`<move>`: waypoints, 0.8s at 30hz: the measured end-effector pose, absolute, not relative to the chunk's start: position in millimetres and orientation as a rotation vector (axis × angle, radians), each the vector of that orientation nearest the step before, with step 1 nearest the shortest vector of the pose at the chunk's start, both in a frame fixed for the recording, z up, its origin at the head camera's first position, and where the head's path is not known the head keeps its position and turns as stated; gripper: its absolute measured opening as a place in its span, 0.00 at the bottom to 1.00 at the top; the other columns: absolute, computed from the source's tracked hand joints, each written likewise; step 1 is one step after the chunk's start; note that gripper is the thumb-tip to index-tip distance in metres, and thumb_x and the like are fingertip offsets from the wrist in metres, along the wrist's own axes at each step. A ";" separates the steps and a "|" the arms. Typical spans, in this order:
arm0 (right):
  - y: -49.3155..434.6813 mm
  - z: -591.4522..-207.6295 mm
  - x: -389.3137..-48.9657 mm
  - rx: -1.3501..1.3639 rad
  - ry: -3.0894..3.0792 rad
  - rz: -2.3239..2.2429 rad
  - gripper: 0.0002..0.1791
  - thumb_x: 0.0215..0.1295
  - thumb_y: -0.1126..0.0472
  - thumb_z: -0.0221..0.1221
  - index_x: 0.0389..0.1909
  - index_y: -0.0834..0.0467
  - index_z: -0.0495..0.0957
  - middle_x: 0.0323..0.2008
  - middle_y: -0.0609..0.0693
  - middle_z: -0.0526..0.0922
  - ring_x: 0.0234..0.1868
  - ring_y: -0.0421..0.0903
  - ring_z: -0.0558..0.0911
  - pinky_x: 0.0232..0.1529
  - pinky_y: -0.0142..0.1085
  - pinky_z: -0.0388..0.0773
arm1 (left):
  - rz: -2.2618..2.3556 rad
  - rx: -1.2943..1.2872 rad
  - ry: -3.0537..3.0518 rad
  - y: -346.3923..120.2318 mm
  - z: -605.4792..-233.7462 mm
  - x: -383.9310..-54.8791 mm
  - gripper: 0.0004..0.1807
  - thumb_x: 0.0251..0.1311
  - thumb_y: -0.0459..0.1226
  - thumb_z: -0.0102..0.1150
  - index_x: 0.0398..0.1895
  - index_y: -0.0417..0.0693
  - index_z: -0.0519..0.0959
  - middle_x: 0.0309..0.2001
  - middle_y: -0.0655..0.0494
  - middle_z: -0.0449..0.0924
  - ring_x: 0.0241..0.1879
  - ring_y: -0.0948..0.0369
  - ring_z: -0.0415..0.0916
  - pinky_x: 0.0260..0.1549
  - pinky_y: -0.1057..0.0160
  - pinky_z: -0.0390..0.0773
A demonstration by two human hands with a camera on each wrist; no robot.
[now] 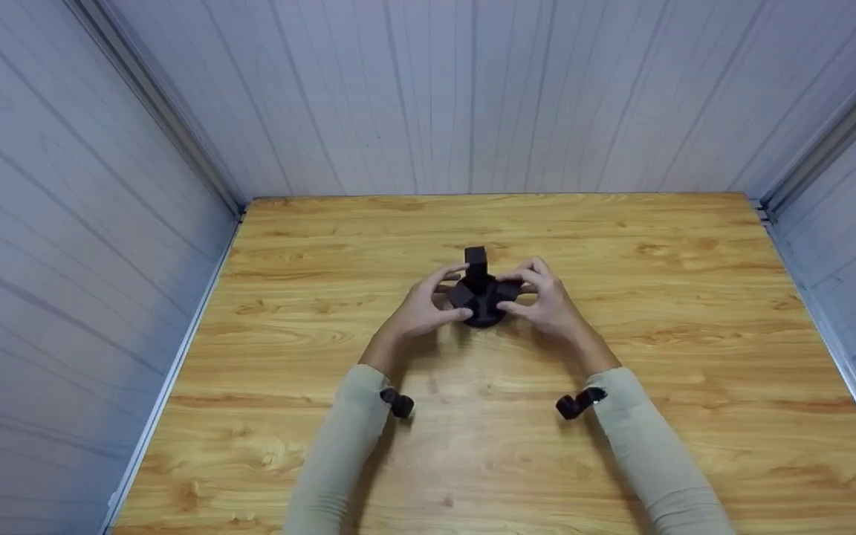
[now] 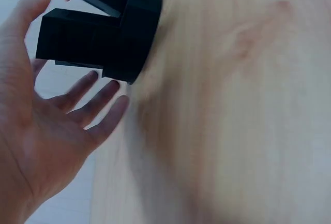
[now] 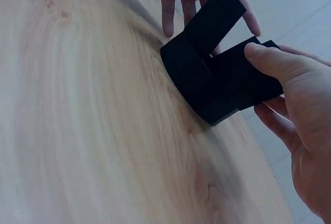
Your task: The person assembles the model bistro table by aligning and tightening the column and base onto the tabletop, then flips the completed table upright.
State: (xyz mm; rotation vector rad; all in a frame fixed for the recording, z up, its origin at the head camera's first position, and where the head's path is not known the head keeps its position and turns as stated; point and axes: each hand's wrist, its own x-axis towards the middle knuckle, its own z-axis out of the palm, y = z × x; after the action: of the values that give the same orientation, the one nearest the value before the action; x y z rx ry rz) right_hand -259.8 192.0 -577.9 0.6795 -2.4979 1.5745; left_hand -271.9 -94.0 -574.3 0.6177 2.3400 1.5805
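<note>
A black object (image 1: 484, 318) with a round base and several block-like prongs stands on the wooden table, centred between both hands in the head view. Its rear prong (image 1: 476, 264) points up, while two more lean out left and right. My right hand (image 1: 547, 301) pinches the right prong (image 3: 245, 74), thumb on one face and fingers behind. Around the left prong (image 2: 77, 35), my left hand (image 1: 422, 306) is spread, with its thumb by the prong's end. In the left wrist view, the lower fingers (image 2: 106, 115) reach out loosely beside the base, apart from it.
The wood-grain table (image 1: 287, 357) extends on all sides of the object. Pale panel walls (image 1: 435, 96) enclose it at the back, left and right. A small black camera sits on each sleeve, one left (image 1: 400, 405) and one right (image 1: 571, 406).
</note>
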 end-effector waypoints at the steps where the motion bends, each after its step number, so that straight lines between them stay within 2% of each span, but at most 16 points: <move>1: 193.0 -579.7 -259.0 0.678 -2.488 1.597 0.25 0.65 0.68 0.79 0.63 0.63 0.88 0.57 0.60 0.79 0.61 0.45 0.83 0.63 0.47 0.90 | 1.584 0.632 2.367 -94.6 -575.6 -271.0 0.42 0.70 0.40 0.78 0.85 0.55 0.71 0.79 0.37 0.74 0.76 0.39 0.77 0.77 0.39 0.78; 4: 195.8 -585.1 -255.8 0.664 -2.460 1.657 0.28 0.65 0.70 0.79 0.65 0.64 0.85 0.61 0.61 0.81 0.63 0.41 0.82 0.65 0.52 0.89 | 1.597 0.671 2.448 -95.7 -578.9 -268.1 0.38 0.66 0.37 0.81 0.78 0.45 0.76 0.72 0.37 0.79 0.71 0.40 0.81 0.74 0.41 0.81; 6: 197.1 -588.8 -253.6 0.649 -2.434 1.689 0.29 0.64 0.71 0.79 0.66 0.65 0.83 0.63 0.62 0.82 0.63 0.40 0.83 0.65 0.54 0.89 | 1.602 0.684 2.486 -95.6 -579.6 -266.0 0.34 0.65 0.36 0.82 0.74 0.42 0.79 0.69 0.38 0.81 0.69 0.42 0.83 0.71 0.41 0.84; 11: 197.5 -596.4 -249.4 0.627 -2.408 1.739 0.29 0.66 0.74 0.76 0.66 0.69 0.78 0.64 0.64 0.85 0.63 0.43 0.85 0.66 0.58 0.88 | 1.583 0.643 2.534 -95.3 -582.0 -262.7 0.29 0.68 0.37 0.80 0.71 0.46 0.82 0.68 0.41 0.86 0.67 0.44 0.85 0.64 0.40 0.86; 15: 196.2 -599.2 -247.7 0.638 -2.400 1.754 0.27 0.68 0.75 0.74 0.64 0.71 0.75 0.62 0.65 0.84 0.64 0.47 0.86 0.67 0.55 0.88 | 1.584 0.611 2.530 -94.7 -581.6 -262.1 0.27 0.70 0.37 0.77 0.70 0.49 0.83 0.67 0.41 0.87 0.67 0.44 0.85 0.63 0.40 0.87; 20: 195.5 -600.0 -246.9 0.637 -2.371 1.755 0.25 0.68 0.75 0.74 0.62 0.71 0.75 0.60 0.64 0.84 0.63 0.44 0.87 0.65 0.47 0.90 | 1.583 0.606 2.511 -94.4 -580.4 -263.3 0.27 0.71 0.37 0.76 0.71 0.51 0.83 0.68 0.42 0.87 0.67 0.44 0.85 0.64 0.40 0.87; 24: 195.4 -600.0 -245.9 0.619 -2.363 1.758 0.25 0.68 0.75 0.74 0.62 0.70 0.77 0.59 0.64 0.86 0.62 0.41 0.87 0.64 0.47 0.90 | 1.582 0.608 2.509 -94.2 -581.3 -263.8 0.27 0.71 0.38 0.76 0.72 0.52 0.83 0.69 0.42 0.87 0.68 0.44 0.84 0.65 0.40 0.86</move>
State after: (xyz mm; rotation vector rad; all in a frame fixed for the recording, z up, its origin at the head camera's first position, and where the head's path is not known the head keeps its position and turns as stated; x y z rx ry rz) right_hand -245.9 195.4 -600.0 0.6192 -2.3625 1.7583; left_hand -263.8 -94.2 -581.3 0.6082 2.5092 1.5823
